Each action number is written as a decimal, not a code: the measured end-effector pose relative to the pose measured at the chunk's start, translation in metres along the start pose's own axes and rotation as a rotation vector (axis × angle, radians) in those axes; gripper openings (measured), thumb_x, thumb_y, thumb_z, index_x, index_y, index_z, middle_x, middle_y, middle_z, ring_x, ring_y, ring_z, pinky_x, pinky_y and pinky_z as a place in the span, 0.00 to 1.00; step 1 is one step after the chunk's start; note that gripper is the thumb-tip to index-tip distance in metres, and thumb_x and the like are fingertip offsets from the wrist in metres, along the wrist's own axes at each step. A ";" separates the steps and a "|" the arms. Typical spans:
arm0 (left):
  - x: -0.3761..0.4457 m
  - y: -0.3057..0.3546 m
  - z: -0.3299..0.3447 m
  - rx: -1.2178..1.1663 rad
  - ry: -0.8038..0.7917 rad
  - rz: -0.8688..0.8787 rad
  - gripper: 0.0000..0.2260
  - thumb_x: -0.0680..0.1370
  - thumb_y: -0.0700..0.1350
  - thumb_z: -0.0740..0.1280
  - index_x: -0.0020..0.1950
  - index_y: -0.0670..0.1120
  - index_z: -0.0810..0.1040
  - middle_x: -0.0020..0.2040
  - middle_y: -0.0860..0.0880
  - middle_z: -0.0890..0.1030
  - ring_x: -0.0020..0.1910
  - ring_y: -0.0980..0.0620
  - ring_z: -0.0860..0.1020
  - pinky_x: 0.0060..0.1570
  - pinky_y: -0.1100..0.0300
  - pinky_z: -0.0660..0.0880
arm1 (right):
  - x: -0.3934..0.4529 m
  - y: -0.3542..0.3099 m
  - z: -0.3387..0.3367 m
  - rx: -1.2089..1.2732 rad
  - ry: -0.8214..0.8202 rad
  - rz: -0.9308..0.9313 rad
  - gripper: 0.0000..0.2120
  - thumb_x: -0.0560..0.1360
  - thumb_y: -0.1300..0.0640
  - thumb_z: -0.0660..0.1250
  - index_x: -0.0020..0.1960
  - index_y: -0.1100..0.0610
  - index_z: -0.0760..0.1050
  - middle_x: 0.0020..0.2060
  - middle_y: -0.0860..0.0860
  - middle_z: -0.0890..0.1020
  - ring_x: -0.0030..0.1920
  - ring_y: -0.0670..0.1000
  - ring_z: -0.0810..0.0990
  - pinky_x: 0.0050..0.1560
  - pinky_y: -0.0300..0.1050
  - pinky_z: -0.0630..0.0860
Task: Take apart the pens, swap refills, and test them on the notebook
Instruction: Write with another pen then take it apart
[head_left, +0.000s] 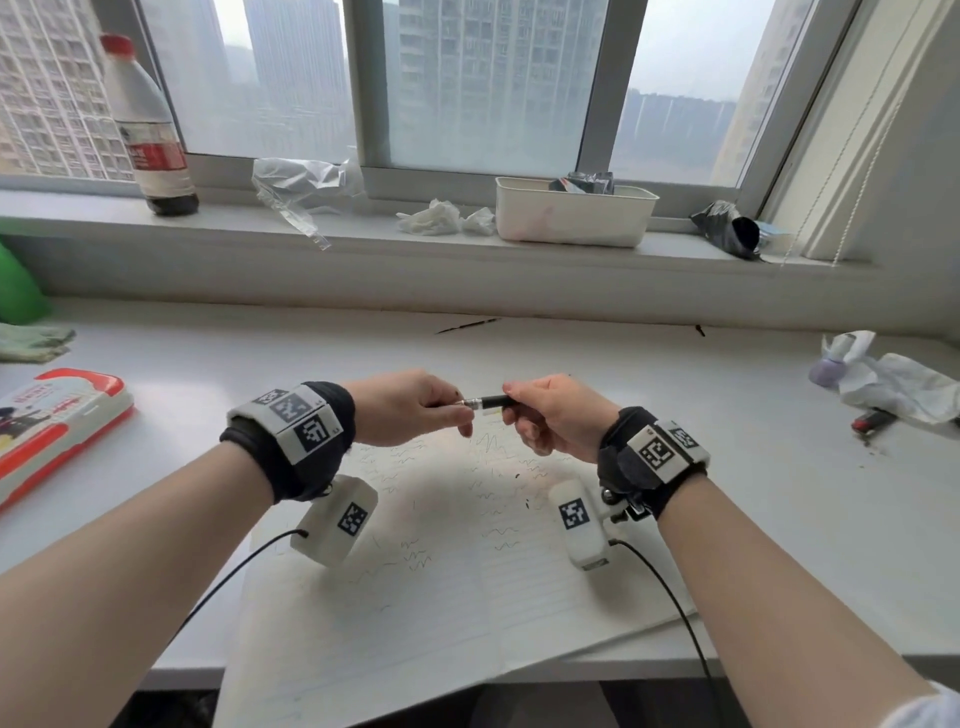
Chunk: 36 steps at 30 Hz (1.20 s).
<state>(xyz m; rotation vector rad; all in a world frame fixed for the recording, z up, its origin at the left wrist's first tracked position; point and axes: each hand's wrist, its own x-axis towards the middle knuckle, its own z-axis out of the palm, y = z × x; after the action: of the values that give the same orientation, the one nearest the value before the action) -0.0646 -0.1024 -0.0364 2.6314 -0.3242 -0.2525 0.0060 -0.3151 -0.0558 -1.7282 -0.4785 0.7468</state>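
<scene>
A black pen (493, 401) with a silver tip end is held level above the open lined notebook (447, 587), which carries several ink squiggles. My right hand (550, 415) grips the black barrel. My left hand (410, 408) pinches the silver tip end, with a dark part of the pen showing between its fingers. The two hands almost touch. A thin dark refill (467, 326) lies on the white desk behind, near the wall. A small dark pen piece (700, 330) lies farther right.
A red and white case (57, 415) lies at the left. A red and black object (875, 421) and crumpled paper (898, 384) sit at the right. The sill holds a bottle (148, 130), a white tub (571, 213), tissues and plastic bags.
</scene>
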 end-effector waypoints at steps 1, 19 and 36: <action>0.001 0.004 0.001 0.012 0.009 -0.011 0.15 0.81 0.59 0.56 0.53 0.56 0.81 0.33 0.57 0.73 0.32 0.56 0.71 0.36 0.60 0.70 | 0.001 -0.001 0.001 0.026 0.033 0.055 0.21 0.81 0.48 0.59 0.33 0.56 0.73 0.22 0.48 0.70 0.23 0.47 0.67 0.24 0.38 0.64; 0.009 0.017 -0.002 -0.343 0.090 -0.090 0.14 0.83 0.54 0.56 0.50 0.46 0.75 0.34 0.52 0.72 0.28 0.56 0.66 0.27 0.63 0.66 | 0.012 -0.012 0.012 0.349 0.159 0.026 0.21 0.81 0.48 0.60 0.30 0.53 0.65 0.20 0.46 0.65 0.17 0.44 0.62 0.16 0.34 0.56; 0.008 -0.002 0.009 -0.095 0.181 -0.083 0.10 0.80 0.57 0.61 0.51 0.51 0.74 0.42 0.56 0.80 0.34 0.59 0.75 0.32 0.65 0.68 | 0.005 -0.008 0.004 0.115 0.110 0.008 0.07 0.77 0.59 0.68 0.54 0.60 0.75 0.41 0.55 0.80 0.36 0.51 0.81 0.35 0.43 0.79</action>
<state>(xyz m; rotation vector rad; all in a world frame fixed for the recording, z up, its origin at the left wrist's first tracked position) -0.0591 -0.1067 -0.0461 2.5529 -0.1393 -0.0537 0.0077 -0.3066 -0.0502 -1.6545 -0.3469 0.6675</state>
